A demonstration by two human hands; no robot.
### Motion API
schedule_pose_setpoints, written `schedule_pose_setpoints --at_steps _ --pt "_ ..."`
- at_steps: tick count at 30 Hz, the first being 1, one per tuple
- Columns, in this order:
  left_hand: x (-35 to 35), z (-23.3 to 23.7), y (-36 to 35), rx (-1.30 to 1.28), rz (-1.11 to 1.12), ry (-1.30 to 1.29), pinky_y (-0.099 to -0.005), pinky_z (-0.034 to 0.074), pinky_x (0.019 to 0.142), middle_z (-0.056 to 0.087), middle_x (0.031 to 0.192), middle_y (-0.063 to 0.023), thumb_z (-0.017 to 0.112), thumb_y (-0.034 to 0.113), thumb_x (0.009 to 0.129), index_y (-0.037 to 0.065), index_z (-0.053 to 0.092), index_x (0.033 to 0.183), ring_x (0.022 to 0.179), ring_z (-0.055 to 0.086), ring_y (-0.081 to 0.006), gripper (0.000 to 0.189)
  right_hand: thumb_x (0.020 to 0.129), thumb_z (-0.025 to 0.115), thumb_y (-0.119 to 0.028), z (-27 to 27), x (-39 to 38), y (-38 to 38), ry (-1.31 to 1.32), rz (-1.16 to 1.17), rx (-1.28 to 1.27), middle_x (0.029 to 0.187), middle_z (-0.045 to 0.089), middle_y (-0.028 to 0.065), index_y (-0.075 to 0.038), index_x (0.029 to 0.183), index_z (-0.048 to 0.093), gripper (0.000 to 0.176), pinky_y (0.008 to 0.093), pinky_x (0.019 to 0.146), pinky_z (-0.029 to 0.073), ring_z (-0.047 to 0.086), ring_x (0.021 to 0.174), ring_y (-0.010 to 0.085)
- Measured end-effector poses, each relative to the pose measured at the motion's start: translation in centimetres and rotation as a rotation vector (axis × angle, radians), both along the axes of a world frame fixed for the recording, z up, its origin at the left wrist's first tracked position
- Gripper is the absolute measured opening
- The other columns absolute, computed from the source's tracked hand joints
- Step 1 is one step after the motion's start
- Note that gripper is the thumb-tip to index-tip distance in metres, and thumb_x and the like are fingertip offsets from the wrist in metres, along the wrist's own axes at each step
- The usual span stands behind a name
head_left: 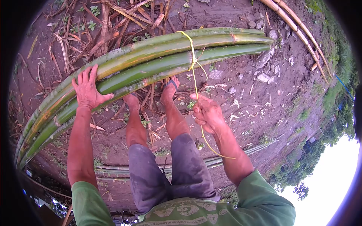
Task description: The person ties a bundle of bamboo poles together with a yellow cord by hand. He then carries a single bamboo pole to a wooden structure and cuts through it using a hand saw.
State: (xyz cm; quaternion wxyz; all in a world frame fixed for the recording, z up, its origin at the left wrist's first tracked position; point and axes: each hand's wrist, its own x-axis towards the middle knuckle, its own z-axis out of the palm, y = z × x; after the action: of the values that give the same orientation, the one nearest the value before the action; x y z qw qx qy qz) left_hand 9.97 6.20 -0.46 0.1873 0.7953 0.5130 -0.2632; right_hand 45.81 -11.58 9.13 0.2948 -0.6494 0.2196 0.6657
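Bracing the bamboo bundle [151, 67] on the soil [241, 124] by our feet [170, 89], we spread the left hand [86, 89] over its poles [222, 39], likely for steadiness; the right hand [208, 113], well apart, is closed on the yellow strap [195, 81], seemingly to hold tension from the knot [194, 60].

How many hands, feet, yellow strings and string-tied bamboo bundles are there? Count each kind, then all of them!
Hands: 2 (left hand, right hand)
Feet: 2 (left foot, right foot)
Yellow string: 1
String-tied bamboo bundle: 1
Total: 6
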Motion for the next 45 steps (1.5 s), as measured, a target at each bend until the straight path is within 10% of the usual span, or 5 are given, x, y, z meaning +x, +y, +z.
schedule_pose_setpoints --at_steps 3,6,13,23,45 --pt "-0.2 -0.1 -0.1 0.001 0.005 -0.012 -0.0625 0.021 0.11 0.04 0.138 -0.0028 0.086 0.052 0.039 0.024 0.031 0.148 0.131 0.038 -0.0281 0.125 0.1 0.048 -0.024 0.3 0.1 -3.2 -0.146 0.432 0.019 0.096 0.065 0.0129 0.001 0.132 0.049 0.041 0.0345 0.062 0.054 0.065 0.068 0.0205" --pt "0.0 0.0 -0.1 0.006 0.003 -0.012 -0.0618 0.021 0.11 0.041 0.138 -0.0034 0.086 0.052 0.038 0.024 0.032 0.148 0.13 0.038 -0.0284 0.125 0.097 0.051 -0.029 -6.9 3.6 -4.3 -1.198 1.282 0.439 0.104 0.066 0.0203 0.007 0.131 0.048 0.049 0.0403 0.089 0.051 0.066 0.094 0.0339" --pt "-0.2 -0.2 -0.4 0.031 -0.025 -0.017 -0.0612 0.023 0.109 0.042 0.137 -0.0042 0.086 0.052 0.038 0.024 0.032 0.148 0.129 0.04 -0.0285 0.125 0.093 0.056 -0.023 -17.2 6.3 -1.0 -0.643 0.933 0.232 0.099 0.068 0.0191 -0.003 0.105 0.064 0.024 0.0449 0.082 0.049 0.065 0.092 0.0358" --pt "-0.2 -0.4 -0.3 0.049 -0.033 -0.019 -0.0609 0.025 0.108 0.042 0.138 -0.0046 0.086 0.052 0.039 0.023 0.033 0.148 0.129 0.04 -0.0291 0.124 0.087 0.052 -0.006 -16.6 4.8 0.7 -1.152 0.986 0.352 0.088 0.061 0.0237 -0.004 0.092 0.059 0.009 0.0495 0.075 0.046 0.058 0.085 0.0457" --pt "-0.4 -0.6 -0.5 0.067 -0.046 -0.038 -0.0605 0.025 0.107 0.043 0.137 -0.0047 0.086 0.051 0.039 0.023 0.033 0.147 0.127 0.041 -0.0287 0.124 0.094 0.054 -0.015 -16.2 6.5 2.7 -1.092 1.445 0.538 0.087 0.065 0.0178 -0.004 0.101 0.063 0.016 0.0396 0.074 0.051 0.064 0.081 0.032"
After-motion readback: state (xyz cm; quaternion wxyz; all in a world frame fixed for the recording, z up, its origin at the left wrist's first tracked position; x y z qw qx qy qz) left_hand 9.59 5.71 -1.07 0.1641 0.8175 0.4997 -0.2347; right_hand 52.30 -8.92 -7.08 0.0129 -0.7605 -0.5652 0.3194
